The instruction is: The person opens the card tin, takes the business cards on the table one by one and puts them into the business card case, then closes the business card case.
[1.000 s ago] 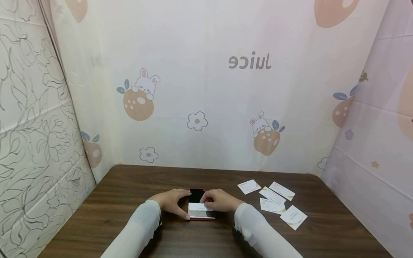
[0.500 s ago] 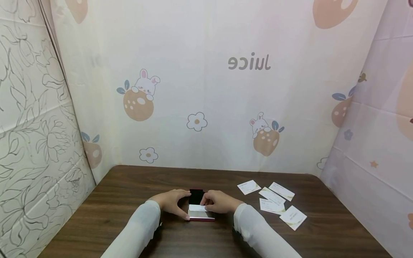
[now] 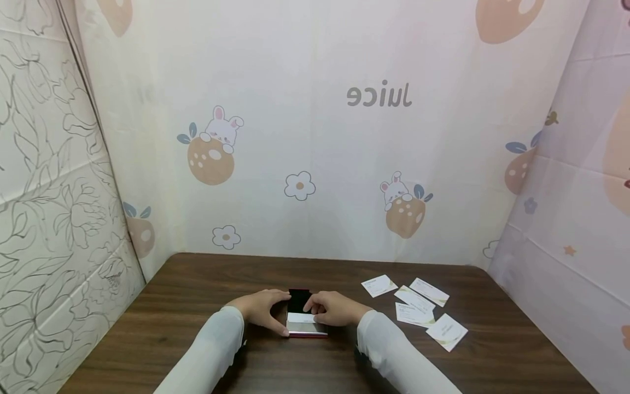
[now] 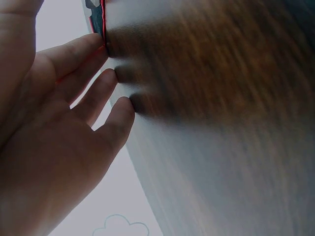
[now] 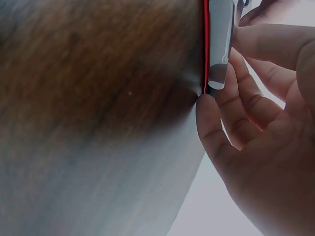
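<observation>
A small card case (image 3: pixel 297 300) with a black inside, a red edge and a silvery front plate (image 3: pixel 304 327) lies opened on the table. A white card (image 3: pixel 297 317) shows above that plate, its lower part hidden. My left hand (image 3: pixel 258 309) grips the case's left side, thumb at the near corner and fingers farther back. Its fingertips (image 4: pixel 101 42) touch the red edge in the left wrist view. My right hand (image 3: pixel 339 308) has curled index finger and thumb at the card's upper right. In the right wrist view, the thumb (image 5: pixel 268 42) lies against the case's silvery side.
Several white business cards (image 3: pixel 415 314) lie scattered to the right, some overlapping. The brown wooden table (image 3: pixel 206 273) ends at a patterned cloth backdrop (image 3: pixel 305 137). Similar cloth hangs at both sides.
The white card has slid slightly toward me, lower behind the silvery plate. My right index finger has shifted a little leftward on the card's far side. The left hand holds still.
</observation>
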`<state>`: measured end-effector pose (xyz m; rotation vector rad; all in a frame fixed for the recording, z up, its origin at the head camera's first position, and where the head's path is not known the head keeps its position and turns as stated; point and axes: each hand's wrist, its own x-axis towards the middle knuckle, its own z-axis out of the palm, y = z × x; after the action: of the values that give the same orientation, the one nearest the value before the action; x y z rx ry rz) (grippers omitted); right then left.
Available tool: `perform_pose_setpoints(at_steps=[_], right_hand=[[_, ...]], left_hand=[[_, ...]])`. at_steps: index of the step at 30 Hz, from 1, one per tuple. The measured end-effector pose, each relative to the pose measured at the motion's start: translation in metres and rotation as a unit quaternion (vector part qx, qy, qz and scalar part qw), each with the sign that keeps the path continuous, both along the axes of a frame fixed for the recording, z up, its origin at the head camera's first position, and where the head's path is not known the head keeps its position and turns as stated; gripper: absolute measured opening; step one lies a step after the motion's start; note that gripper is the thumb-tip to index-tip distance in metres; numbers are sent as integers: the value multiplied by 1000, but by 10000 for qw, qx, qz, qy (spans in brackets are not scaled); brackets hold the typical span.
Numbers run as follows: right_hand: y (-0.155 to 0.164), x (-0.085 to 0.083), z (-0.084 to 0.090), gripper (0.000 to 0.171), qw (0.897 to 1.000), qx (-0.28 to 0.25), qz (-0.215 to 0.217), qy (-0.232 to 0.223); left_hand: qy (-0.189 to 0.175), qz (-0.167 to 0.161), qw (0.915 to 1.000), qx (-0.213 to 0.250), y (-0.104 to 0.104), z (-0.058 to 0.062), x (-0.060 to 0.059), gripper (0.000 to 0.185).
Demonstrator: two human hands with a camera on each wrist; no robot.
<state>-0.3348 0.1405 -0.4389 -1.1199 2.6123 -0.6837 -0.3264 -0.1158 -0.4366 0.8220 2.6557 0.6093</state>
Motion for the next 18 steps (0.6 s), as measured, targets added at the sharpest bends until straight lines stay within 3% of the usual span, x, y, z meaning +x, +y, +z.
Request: perform_pose_setpoints(at_steps=[11, 18], right_hand=[[4, 1, 2, 21, 9999, -98, 38, 36], [32, 3, 13, 20, 9979, -243, -230, 554]], left_hand=[[-11, 15, 10000, -8, 0, 1, 1, 94], [45, -14, 10000, 14, -1, 2, 1, 93]])
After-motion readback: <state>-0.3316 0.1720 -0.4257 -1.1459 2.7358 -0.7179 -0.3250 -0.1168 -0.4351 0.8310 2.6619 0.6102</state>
